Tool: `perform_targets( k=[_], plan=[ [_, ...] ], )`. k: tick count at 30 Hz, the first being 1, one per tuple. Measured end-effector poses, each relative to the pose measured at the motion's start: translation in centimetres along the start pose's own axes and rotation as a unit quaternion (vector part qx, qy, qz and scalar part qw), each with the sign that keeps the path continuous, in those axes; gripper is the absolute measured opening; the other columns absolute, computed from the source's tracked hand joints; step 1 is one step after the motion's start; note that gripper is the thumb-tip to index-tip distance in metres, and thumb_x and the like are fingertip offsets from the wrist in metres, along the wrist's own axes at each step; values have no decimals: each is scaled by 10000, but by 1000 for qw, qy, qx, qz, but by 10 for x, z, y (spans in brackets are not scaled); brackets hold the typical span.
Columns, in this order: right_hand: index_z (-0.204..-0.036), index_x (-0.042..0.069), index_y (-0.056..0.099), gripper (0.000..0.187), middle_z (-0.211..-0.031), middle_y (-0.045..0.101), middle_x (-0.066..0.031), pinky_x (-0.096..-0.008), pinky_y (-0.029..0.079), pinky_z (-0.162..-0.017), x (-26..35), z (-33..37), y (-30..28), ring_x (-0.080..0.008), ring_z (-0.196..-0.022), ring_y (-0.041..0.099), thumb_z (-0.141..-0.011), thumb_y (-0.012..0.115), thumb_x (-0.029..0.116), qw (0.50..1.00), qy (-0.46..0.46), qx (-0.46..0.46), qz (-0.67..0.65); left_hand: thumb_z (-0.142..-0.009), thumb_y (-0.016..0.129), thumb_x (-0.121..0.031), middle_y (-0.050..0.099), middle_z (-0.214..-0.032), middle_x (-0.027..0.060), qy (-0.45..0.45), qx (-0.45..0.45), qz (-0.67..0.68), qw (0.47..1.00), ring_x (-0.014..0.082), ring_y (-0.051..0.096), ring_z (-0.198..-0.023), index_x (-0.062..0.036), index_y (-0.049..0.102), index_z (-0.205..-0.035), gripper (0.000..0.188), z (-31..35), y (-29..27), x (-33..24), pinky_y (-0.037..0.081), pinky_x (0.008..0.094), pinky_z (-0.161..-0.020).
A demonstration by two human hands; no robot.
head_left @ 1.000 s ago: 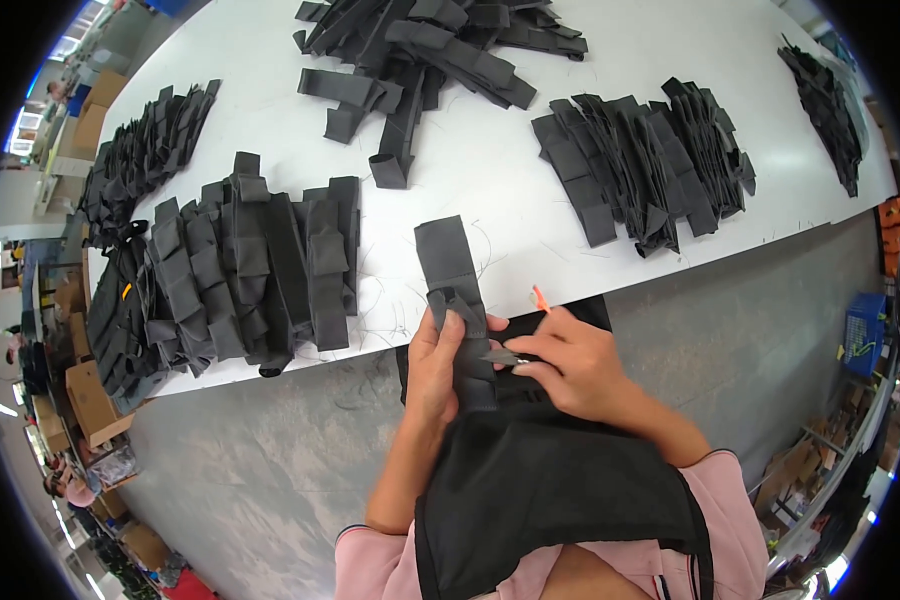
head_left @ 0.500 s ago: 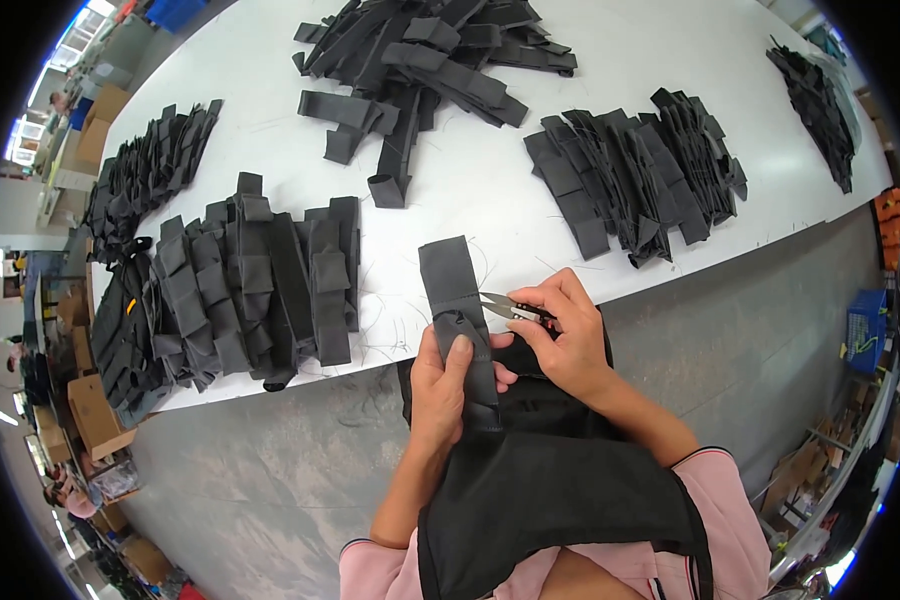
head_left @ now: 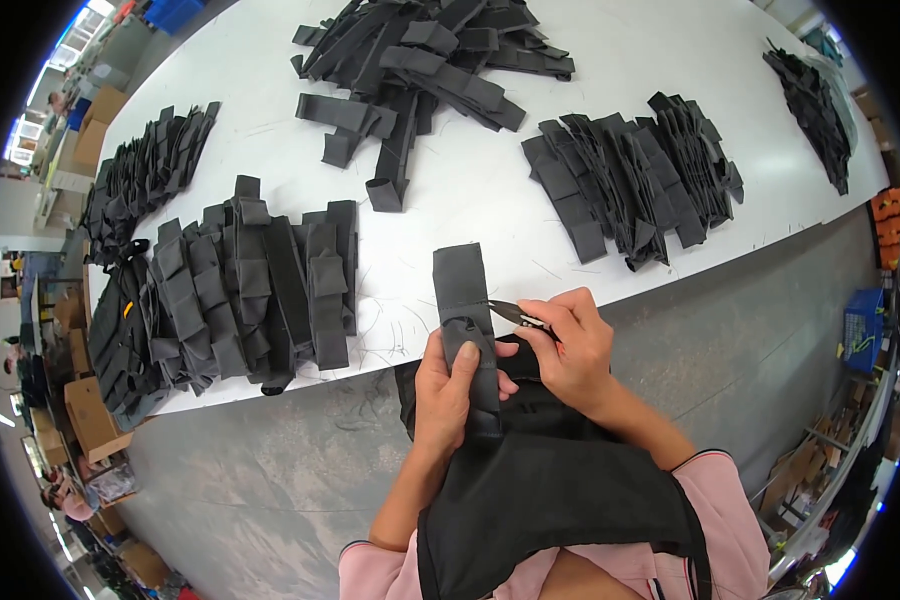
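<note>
A black fabric strip with a sewn fold stands out over the table's near edge. My left hand is closed around its lower part, thumb on the front and fingertips showing past the right side. Thread snips sit in my right hand, pinched between thumb and fingers. Their blades look closed, and the tips touch or nearly touch the strip's right edge at the seam. Whether a thread lies between the blades is too small to tell.
On the white table lie a loose heap of black strips, a row of strips at left and stacked bundles at right. Thread scraps litter the surface. A blue crate stands on the floor at right.
The strip has swung a little to the right and stands more upright. The snips' blades have gone from spread to closed at the strip's edge, with my right hand slightly lower.
</note>
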State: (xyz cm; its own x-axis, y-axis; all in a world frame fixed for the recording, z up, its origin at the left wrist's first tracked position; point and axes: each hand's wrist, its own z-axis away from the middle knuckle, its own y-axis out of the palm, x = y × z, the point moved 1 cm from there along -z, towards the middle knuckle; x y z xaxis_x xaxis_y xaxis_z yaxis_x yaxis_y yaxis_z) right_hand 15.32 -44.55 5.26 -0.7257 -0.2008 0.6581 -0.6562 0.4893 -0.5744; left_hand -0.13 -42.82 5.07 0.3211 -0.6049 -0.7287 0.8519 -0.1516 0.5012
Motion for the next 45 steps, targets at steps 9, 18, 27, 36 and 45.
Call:
perform_targets(
  k=[9,18,27,36,45],
  plan=[
    [-895,52,656,245,-734,497,-54,-284,443,-515,5,-8,-2,-181,-541,506,-665,718,-4,998,6,20,-57,-969,466,-191,626,-883,148,45,11,-95,994,147,606,-622,31,363,-1190,329,0,-1,7,495,243,-555],
    [-935,48,654,316,-759,523,-24,-288,411,-496,6,-9,4,-172,-538,491,-627,720,31,992,-108,60,36,-968,460,-166,628,-828,111,41,9,-149,988,127,594,-587,44,365,-1210,334,2,0,6,481,241,-543],
    [-921,42,653,324,-740,507,-40,-282,417,-479,8,-10,5,-174,-545,518,-604,717,29,996,-73,56,13,-961,461,-140,639,-831,113,51,13,-183,982,125,599,-583,35,377,-1211,317,4,2,5,478,242,-535],
    [-916,45,653,297,-723,487,-51,-292,423,-469,4,-5,9,-188,-543,535,-627,716,19,997,-61,55,6,-956,476,-144,604,-824,104,39,3,-186,982,133,584,-569,26,411,-1187,294,4,4,4,484,240,-539],
    [-946,32,658,282,-714,472,-78,-281,418,-457,5,2,10,-176,-532,514,-672,696,-19,996,23,66,-54,-951,485,-150,646,-825,107,25,1,-198,980,127,602,-574,35,426,-1199,314,4,2,1,487,244,-536]
  ],
)
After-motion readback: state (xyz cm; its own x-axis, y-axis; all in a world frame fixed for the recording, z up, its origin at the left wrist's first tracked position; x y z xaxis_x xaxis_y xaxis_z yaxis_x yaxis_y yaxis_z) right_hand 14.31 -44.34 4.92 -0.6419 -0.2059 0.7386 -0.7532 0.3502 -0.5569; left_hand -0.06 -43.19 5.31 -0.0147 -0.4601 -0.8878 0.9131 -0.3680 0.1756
